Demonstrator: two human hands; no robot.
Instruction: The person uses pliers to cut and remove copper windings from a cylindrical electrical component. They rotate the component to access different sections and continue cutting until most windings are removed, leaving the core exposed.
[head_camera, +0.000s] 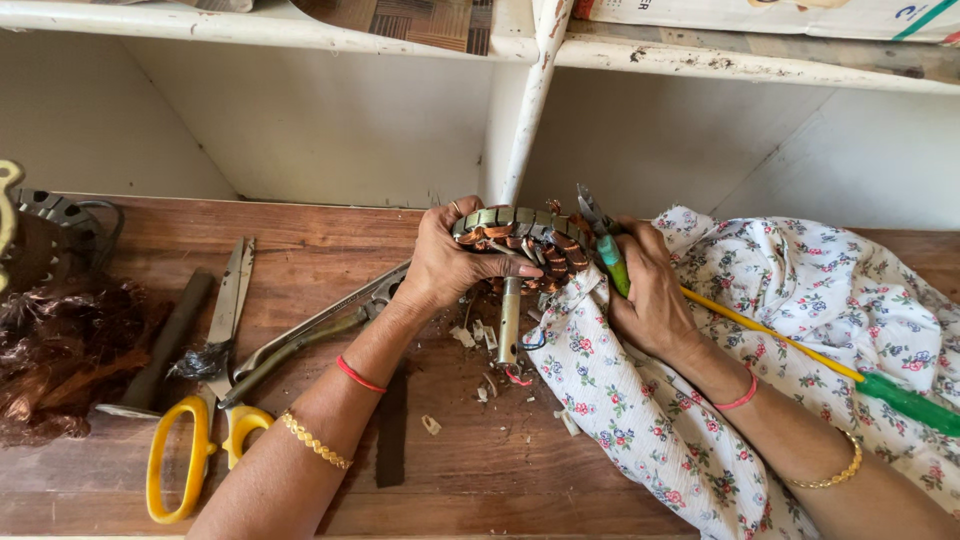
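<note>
Where the wooden bench (300, 240) meets the floral cloth (800, 300), motor stator (520, 240) with copper windings held on edge, shaft (510, 320) pointing down toward the bench. Left hand (445, 265) clamped on the stator's left flank, fingers (500, 268) curled across its face. Right hand (650, 295) just right of the stator, closed round green-handled pliers (605, 245), tips touching the windings. Left of the stator: yellow-handled scissors (200, 420), grey pliers (310, 335), loose copper wire (60, 350). Right of it: long screwdriver (800, 350) on the cloth.
</note>
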